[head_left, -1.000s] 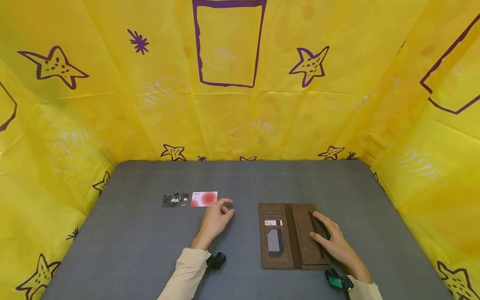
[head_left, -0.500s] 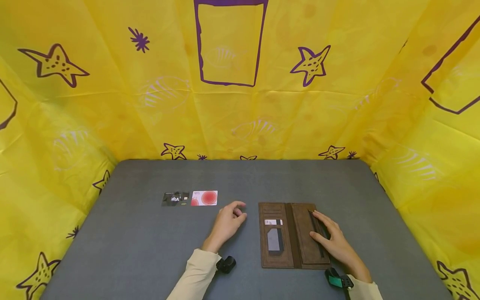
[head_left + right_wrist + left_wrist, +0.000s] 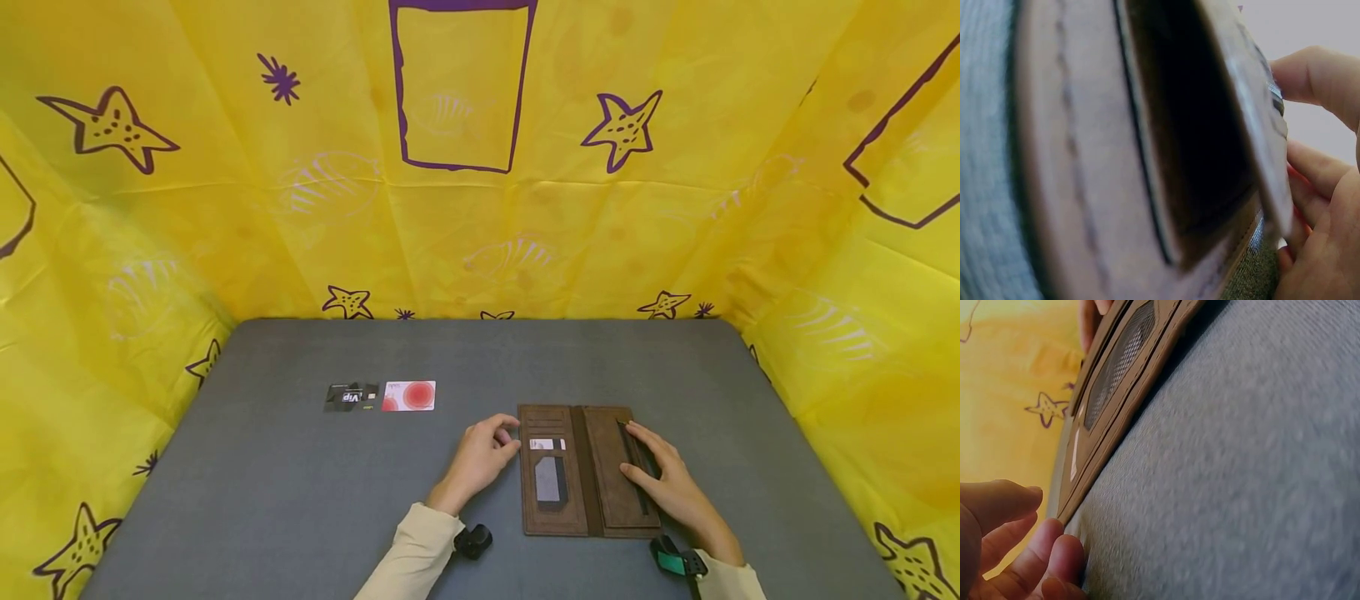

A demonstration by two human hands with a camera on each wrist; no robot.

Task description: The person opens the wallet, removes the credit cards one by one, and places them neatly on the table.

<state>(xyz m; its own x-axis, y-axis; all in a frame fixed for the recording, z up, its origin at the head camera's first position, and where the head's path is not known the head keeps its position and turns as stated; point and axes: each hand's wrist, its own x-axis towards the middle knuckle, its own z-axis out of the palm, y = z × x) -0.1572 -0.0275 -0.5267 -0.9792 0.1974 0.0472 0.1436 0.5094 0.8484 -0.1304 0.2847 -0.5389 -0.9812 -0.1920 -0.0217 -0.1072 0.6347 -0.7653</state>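
Observation:
A brown wallet [image 3: 555,521] lies spread flat on the grey table, its inside facing up. In its left half sit a white card [image 3: 547,445] in a slot and a mesh window [image 3: 1124,362]. My left hand [image 3: 483,457] has its fingertips right at the wallet's left edge, fingers loosely bent and holding nothing. Over on the right half rests my right hand [image 3: 671,483], thumb and fingers spread across the long pocket. From the right wrist, that pocket [image 3: 1204,125] gapes dark, with the fingers [image 3: 1319,81] beside its flap.
To the left on the table [image 3: 262,467], a black card marked Vip [image 3: 351,397] and a white card with red circles [image 3: 408,396] lie side by side. A yellow patterned cloth [image 3: 465,217] hangs along the back and both sides.
My left hand has moved right, away from the white-and-red card and up to the wallet's left edge. My right hand and the wallet have stayed in place.

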